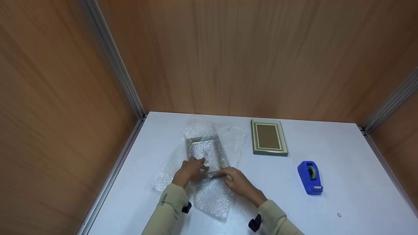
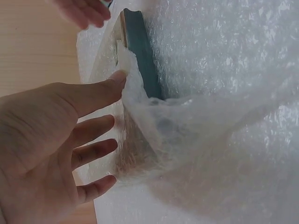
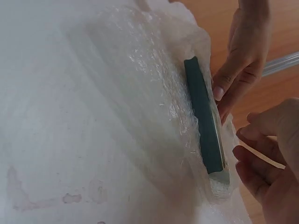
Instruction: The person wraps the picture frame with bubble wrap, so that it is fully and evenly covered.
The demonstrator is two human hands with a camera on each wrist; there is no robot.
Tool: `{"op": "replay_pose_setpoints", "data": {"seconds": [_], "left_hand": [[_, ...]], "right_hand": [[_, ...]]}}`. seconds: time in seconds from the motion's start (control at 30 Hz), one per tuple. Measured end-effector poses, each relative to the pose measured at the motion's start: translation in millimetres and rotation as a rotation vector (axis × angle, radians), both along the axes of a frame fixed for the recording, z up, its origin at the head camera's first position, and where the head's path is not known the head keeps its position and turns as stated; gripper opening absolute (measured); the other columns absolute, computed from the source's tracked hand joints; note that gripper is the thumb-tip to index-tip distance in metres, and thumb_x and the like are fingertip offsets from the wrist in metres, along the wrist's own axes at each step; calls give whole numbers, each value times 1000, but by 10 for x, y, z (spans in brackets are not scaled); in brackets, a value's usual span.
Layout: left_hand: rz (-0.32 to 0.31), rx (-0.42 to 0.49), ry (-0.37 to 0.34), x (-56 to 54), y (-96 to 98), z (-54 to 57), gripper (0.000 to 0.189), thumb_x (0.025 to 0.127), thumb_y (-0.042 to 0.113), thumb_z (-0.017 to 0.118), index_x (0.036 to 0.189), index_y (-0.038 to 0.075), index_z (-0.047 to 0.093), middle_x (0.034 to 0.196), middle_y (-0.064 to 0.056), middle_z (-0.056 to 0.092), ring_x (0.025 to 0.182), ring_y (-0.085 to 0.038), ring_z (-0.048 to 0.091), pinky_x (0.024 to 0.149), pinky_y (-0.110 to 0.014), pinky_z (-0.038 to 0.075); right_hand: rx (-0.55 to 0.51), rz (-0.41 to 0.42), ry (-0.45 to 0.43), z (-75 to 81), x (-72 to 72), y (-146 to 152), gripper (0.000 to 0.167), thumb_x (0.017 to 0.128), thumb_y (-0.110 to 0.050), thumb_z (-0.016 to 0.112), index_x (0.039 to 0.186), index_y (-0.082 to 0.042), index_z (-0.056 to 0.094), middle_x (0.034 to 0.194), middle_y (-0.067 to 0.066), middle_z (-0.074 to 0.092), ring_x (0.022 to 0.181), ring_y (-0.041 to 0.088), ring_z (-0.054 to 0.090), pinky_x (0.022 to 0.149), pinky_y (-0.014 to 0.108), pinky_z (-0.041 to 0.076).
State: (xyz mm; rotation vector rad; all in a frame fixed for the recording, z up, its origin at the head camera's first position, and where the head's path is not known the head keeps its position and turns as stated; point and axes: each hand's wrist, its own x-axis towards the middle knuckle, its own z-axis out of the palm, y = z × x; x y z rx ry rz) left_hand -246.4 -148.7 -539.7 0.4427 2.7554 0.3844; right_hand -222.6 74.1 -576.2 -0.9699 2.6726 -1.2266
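A picture frame (image 1: 190, 149) lies inside clear bubble wrap (image 1: 214, 199) on the white table, one end piece (image 2: 142, 51) showing bare. At its near end my left hand (image 1: 192, 169) touches the wrap. The left wrist view shows that hand's thumb (image 2: 105, 93) at the wrap's folded edge, its other fingers spread over the top. Close to the frame's near right corner is my right hand (image 1: 236, 181). In the right wrist view, the right fingers (image 3: 254, 175) are loosely bent beside the wrapped edge, with nothing seen between them.
A second picture frame (image 1: 269, 137), unwrapped, lies at the back of the white table (image 1: 352, 169). In front of it to the right stands a blue tape dispenser (image 1: 310, 179). Wood panels (image 1: 261, 58) close off the back and sides.
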Motion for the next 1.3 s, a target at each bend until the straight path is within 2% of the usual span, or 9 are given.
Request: {"op": "replay_pose_setpoints", "data": {"seconds": [0.13, 0.27, 0.53, 0.8, 0.9, 1.0, 1.13, 1.3], "left_hand": [[1, 3, -5, -2, 10, 10, 30, 92, 29, 62, 122, 22, 67, 149, -6, 43, 127, -35, 42, 102, -55, 38], [1, -8, 1, 4, 21, 20, 30, 93, 29, 62, 121, 23, 68, 148, -6, 44, 127, -35, 42, 101, -54, 38], [0, -20, -14, 6, 19, 16, 33, 92, 32, 63, 123, 24, 67, 149, -5, 43, 128, -35, 41, 101, -55, 38], [-13, -35, -7, 4, 19, 26, 32, 92, 34, 62, 122, 23, 67, 148, -6, 44, 129, -36, 42, 104, -57, 37], [-13, -27, -5, 5, 17, 19, 32, 92, 33, 62, 122, 24, 67, 148, -6, 44, 128, -36, 43, 103, -57, 37], [-15, -31, -7, 3, 13, 16, 32, 92, 33, 62, 122, 24, 67, 148, -6, 44, 128, -35, 43, 103, -57, 37], [1, -20, -45, 9, 4, 44, 32, 94, 32, 59, 125, 25, 65, 150, -4, 41, 132, -35, 39, 107, -58, 34], [18, 3, -94, 15, -16, 100, 32, 95, 29, 57, 126, 25, 64, 152, -2, 39, 134, -36, 36, 108, -60, 32]], "right_hand": [[85, 48, -51, 13, 102, 69, 38, 85, 5, 58, 118, -13, 64, 128, 4, 61, 125, 28, 52, 105, 47, 42], [183, 83, -69, 26, 209, 118, 35, 85, 2, 59, 117, -13, 64, 128, 4, 58, 126, 29, 49, 106, 47, 42], [249, 116, -53, -6, 357, 221, 40, 85, 0, 63, 122, -13, 61, 132, 7, 53, 128, 30, 46, 107, 46, 40], [270, 146, 1, -35, 442, 293, 52, 79, 7, 64, 127, -12, 58, 139, 12, 47, 134, 37, 38, 110, 51, 36], [278, 149, -18, -41, 457, 304, 53, 79, 6, 65, 128, -12, 57, 142, 12, 44, 137, 38, 34, 111, 52, 33], [265, 139, -49, -41, 463, 306, 47, 82, -1, 67, 127, -12, 58, 143, 11, 44, 138, 37, 33, 111, 51, 33], [236, 129, -64, -44, 454, 295, 37, 86, -9, 67, 122, -14, 62, 139, 6, 49, 135, 31, 40, 111, 46, 37], [143, 155, 1, -61, 415, 261, 25, 88, -10, 66, 113, -13, 68, 127, 2, 59, 124, 24, 52, 105, 39, 44]]}}
